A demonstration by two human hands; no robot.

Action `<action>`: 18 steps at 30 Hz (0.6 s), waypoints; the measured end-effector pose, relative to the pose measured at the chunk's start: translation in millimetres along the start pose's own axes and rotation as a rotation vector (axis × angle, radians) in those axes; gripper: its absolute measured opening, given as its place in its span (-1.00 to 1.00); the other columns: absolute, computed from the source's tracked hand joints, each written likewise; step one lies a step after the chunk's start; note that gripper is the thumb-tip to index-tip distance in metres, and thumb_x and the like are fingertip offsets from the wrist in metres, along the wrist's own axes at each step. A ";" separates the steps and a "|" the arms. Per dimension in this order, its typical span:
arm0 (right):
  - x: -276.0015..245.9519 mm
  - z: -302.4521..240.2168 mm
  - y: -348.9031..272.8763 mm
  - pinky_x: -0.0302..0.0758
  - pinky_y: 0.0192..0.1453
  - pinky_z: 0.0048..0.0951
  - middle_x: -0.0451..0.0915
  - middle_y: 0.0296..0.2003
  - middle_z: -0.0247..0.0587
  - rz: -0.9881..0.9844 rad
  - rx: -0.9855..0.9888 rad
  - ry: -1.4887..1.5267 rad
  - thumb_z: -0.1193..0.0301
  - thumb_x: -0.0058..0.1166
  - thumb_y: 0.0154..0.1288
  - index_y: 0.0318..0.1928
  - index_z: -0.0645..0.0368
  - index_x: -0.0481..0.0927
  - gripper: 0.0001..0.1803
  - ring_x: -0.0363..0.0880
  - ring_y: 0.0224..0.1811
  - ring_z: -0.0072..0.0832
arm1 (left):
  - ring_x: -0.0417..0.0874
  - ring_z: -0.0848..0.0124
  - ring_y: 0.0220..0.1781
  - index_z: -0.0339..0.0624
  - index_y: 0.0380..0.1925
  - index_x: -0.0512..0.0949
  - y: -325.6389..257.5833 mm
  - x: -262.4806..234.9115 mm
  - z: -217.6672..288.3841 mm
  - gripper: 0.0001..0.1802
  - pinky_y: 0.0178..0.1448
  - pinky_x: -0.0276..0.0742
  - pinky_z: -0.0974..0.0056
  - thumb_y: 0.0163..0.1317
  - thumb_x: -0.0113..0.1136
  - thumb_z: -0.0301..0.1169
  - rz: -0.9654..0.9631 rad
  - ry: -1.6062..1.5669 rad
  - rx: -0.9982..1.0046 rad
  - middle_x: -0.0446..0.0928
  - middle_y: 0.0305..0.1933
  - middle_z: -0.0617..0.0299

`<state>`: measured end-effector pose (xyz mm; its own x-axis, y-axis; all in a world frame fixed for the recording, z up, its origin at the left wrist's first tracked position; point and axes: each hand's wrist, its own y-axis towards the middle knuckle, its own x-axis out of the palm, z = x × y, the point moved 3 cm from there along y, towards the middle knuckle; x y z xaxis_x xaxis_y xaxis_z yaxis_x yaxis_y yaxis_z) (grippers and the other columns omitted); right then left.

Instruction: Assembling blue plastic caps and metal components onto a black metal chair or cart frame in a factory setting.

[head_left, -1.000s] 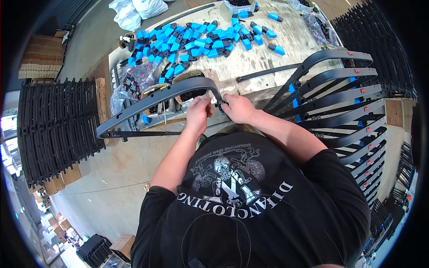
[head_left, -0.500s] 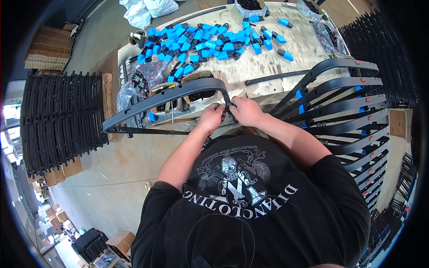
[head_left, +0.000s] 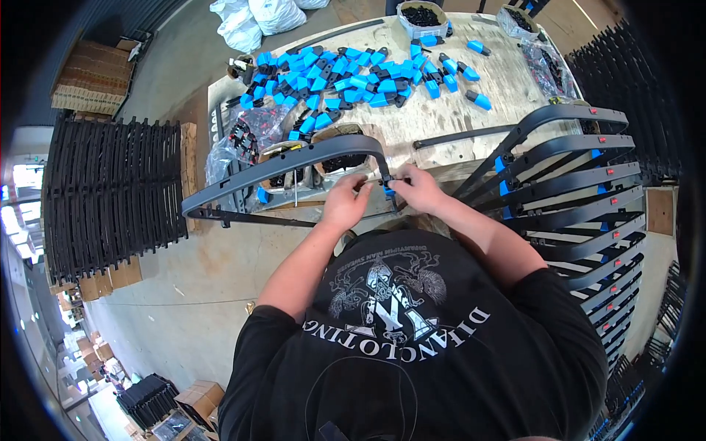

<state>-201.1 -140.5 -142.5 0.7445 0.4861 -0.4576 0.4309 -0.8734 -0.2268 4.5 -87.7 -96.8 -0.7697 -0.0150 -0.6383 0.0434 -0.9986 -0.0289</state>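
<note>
Both forearms come up from the lower edge and meet in front of the chest, elbows out, wrists bent inward. The left hand (head_left: pixel 346 202) lies palm down, its fingers curled in a narrow grip on the lower edge of a dark grey curved frame (head_left: pixel 294 163) near its bend. The right hand (head_left: pixel 419 189) sits just beside it, thumb and forefinger pinched tightly on a small blue-and-black clip (head_left: pixel 387 184) at the frame's corner; the two hands are almost touching.

The curved frame is a long, flat, dark plastic arc. It runs from the far left, rises over the worktop (head_left: pixel 456 117) edge, and turns sharply downward at the hands. A thin black rod (head_left: pixel 250 218) runs beneath it, joining its left end. The frame lies across the near edge of the worktop, over some opened clear bags of parts (head_left: pixel 254 132).

Farther back on the pale plywood worktop lies a scatter of blue-and-black clips (head_left: pixel 353 73), and a tub of black parts (head_left: pixel 423 16) stands at the far edge. To the right a row of the same frames (head_left: pixel 581 184) stands stacked, several with blue clips fitted. On the left, more black frames (head_left: pixel 110 195) are stacked on the concrete floor (head_left: pixel 169 294).
</note>
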 end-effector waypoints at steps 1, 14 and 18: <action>1.2 17.4 2.7 0.55 -0.27 -0.16 0.63 -0.42 -0.06 0.074 0.089 0.232 0.28 0.08 0.40 -0.06 0.31 0.56 -0.69 0.65 -0.38 -0.21 | 0.72 0.08 -0.14 -0.28 -0.08 0.66 0.5 -11.9 -3.2 -0.71 -0.01 0.62 0.10 0.33 0.28 -0.29 0.034 -0.006 -0.027 0.67 -0.13 -0.02; -7.0 44.4 -10.9 0.32 -0.49 -0.54 0.53 -0.44 -0.37 0.010 0.445 0.767 0.38 -0.03 0.55 0.17 0.21 0.55 -0.70 0.35 -0.56 -0.67 | 0.69 0.31 -0.24 -0.30 -0.21 0.67 -8.9 -143.8 -130.0 -0.83 -0.04 0.60 0.24 0.33 0.29 -0.40 0.603 0.329 -0.245 0.69 -0.27 0.08; -30.1 24.9 6.5 0.30 -0.45 -0.48 0.51 -0.47 -0.36 0.164 0.412 0.568 0.41 -0.02 0.49 0.28 0.18 0.52 -0.60 0.33 -0.52 -0.64 | 0.61 0.47 -0.24 -0.27 -0.21 0.64 -42.0 -126.3 -128.1 -0.89 -0.07 0.55 0.34 0.35 0.26 -0.46 0.645 0.078 -0.154 0.65 -0.28 0.24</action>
<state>-233.4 -161.6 -151.6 0.9816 0.1897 -0.0208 0.1470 -0.8214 -0.5511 181.4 -37.5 -113.5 -0.5114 -0.5971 -0.6180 0.5743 -0.7724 0.2711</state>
